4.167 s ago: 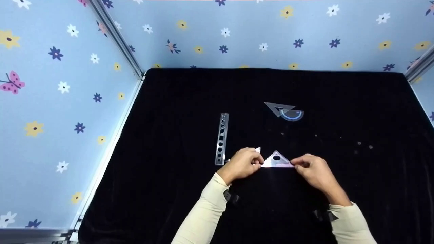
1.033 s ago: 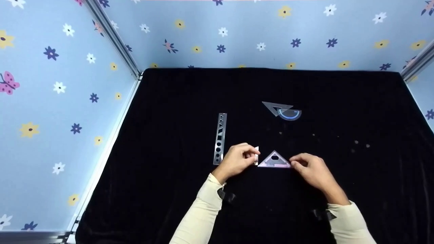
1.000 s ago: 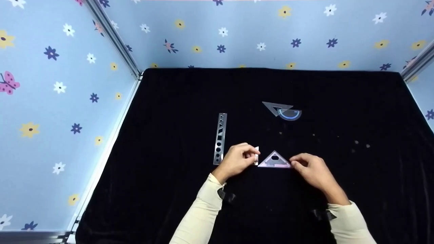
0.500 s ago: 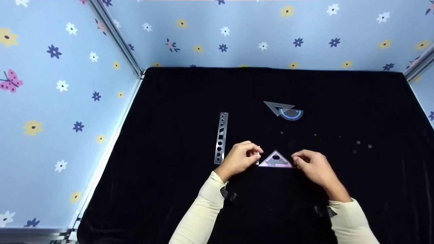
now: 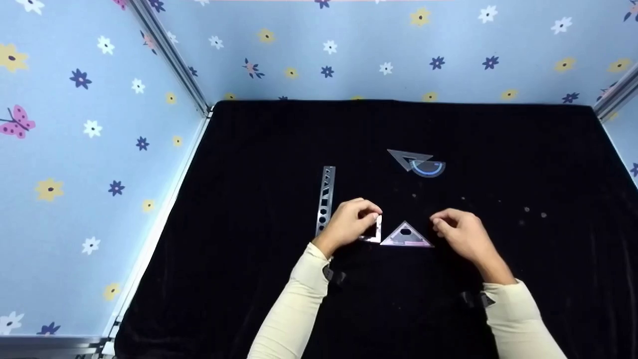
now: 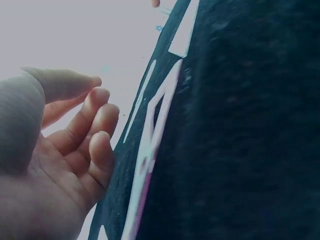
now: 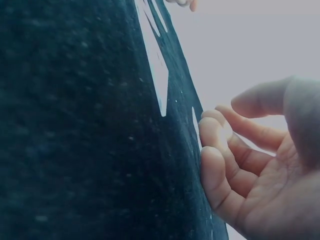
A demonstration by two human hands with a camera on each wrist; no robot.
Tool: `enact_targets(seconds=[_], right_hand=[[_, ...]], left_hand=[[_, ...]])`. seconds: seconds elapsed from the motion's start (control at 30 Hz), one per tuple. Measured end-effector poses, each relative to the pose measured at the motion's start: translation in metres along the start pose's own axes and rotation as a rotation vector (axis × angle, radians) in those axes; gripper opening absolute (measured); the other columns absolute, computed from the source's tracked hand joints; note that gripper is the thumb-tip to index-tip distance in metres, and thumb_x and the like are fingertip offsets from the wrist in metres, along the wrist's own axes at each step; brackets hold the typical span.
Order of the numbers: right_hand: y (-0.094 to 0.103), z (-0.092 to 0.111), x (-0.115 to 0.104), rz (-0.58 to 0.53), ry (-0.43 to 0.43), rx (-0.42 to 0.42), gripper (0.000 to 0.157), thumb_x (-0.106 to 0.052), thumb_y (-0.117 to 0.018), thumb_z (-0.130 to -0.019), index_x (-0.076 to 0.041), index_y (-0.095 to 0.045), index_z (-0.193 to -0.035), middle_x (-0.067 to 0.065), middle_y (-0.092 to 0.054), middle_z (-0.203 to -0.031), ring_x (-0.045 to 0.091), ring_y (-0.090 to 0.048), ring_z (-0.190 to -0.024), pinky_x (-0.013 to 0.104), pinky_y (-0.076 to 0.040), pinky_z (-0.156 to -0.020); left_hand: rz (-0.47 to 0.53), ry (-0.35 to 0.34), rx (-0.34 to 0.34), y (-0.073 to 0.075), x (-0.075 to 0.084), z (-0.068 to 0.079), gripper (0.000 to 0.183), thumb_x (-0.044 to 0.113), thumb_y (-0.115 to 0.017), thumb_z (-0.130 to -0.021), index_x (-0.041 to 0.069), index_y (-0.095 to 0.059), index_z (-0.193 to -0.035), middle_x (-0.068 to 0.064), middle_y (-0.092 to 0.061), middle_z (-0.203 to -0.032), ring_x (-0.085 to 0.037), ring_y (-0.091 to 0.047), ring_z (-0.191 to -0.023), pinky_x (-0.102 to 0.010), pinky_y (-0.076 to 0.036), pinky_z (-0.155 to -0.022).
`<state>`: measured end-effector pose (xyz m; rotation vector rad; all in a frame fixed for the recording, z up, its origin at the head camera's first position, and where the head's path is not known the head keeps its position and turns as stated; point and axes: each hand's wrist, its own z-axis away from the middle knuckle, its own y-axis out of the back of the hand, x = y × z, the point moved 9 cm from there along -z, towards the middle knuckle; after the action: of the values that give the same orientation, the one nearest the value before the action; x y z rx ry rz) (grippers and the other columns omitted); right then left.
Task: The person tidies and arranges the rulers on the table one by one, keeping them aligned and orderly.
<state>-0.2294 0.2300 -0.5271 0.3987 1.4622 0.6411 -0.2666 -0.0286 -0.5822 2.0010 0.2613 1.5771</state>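
Two clear set squares lie side by side on the black cloth in the head view. The right one, with an oval hole, is a flat set square [image 5: 406, 236] whose long edge faces the person. Its neighbour is a set square [image 5: 379, 229] with a large cut-out, partly hidden under my left hand [image 5: 351, 219]. That hand hovers over it with loosely bent fingers, and the left wrist view shows nothing between them. My right hand [image 5: 458, 232] is raised beyond the right set square's corner, its fingers loosely bent with nothing in them.
A clear ruler [image 5: 326, 199] with shaped cut-outs lies left of the left hand, its lower end hidden. Farther back, a protractor [image 5: 427, 169] overlaps another set square [image 5: 401, 157]. Flower-patterned walls [image 5: 299, 50] bound the black cloth [image 5: 249, 174].
My right hand has let go of the right set square's corner and lifted away. The left hand has moved off their meeting corners, up and left, uncovering more of the left set square.
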Motion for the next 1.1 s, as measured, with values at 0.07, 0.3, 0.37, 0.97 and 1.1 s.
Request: enact_targets(seconds=[0.07,0.3,0.37,0.97,1.1], right_hand=[[0.001,-0.003,-0.001,-0.003,0.0,0.004,0.02,-0.005,-0.066,-0.108,0.005,-0.081,-0.117,0.017,-0.084,-0.097,-0.004,-0.067,-0.074,0.013,-0.055,-0.07],[0.002,-0.013,-0.001,-0.015,-0.003,0.015,0.02,-0.007,-0.067,-0.109,0.006,-0.081,-0.116,0.016,-0.083,-0.095,-0.003,-0.067,-0.072,0.013,-0.055,-0.069],[0.003,-0.016,0.0,-0.009,0.001,0.019,0.021,-0.007,-0.067,-0.109,0.006,-0.081,-0.117,0.016,-0.083,-0.095,-0.003,-0.067,-0.072,0.013,-0.056,-0.069],[0.019,-0.04,-0.004,0.093,0.022,0.124,0.022,-0.015,-0.07,-0.107,0.0,-0.084,-0.116,0.014,-0.084,-0.101,-0.003,-0.062,-0.086,0.01,-0.046,-0.08],[0.021,-0.046,-0.005,0.106,0.034,0.132,0.023,-0.017,-0.07,-0.107,-0.002,-0.084,-0.118,0.021,-0.085,-0.116,0.003,-0.065,-0.094,0.014,-0.047,-0.086]], left_hand=[[-0.017,0.028,0.007,0.003,-0.005,-0.004,0.015,0.02,-0.075,-0.105,0.018,-0.087,-0.114,0.005,-0.081,-0.109,0.002,-0.065,-0.092,-0.023,-0.06,-0.089],[-0.03,0.16,0.016,0.009,-0.023,-0.013,0.016,0.023,-0.073,-0.107,0.023,-0.086,-0.114,0.009,-0.084,-0.113,-0.003,-0.07,-0.098,-0.026,-0.06,-0.096],[-0.031,0.183,0.026,0.011,-0.024,-0.015,0.016,0.023,-0.072,-0.107,0.024,-0.086,-0.114,0.009,-0.085,-0.115,-0.004,-0.071,-0.1,-0.027,-0.06,-0.098],[-0.127,0.282,0.094,0.022,-0.03,-0.041,0.017,0.026,-0.072,-0.105,0.025,-0.087,-0.113,0.006,-0.086,-0.119,-0.013,-0.077,-0.11,-0.035,-0.061,-0.103],[-0.104,0.303,0.085,0.021,-0.036,-0.048,0.016,0.028,-0.073,-0.106,0.026,-0.087,-0.113,0.007,-0.086,-0.121,-0.012,-0.076,-0.113,-0.036,-0.061,-0.106]])
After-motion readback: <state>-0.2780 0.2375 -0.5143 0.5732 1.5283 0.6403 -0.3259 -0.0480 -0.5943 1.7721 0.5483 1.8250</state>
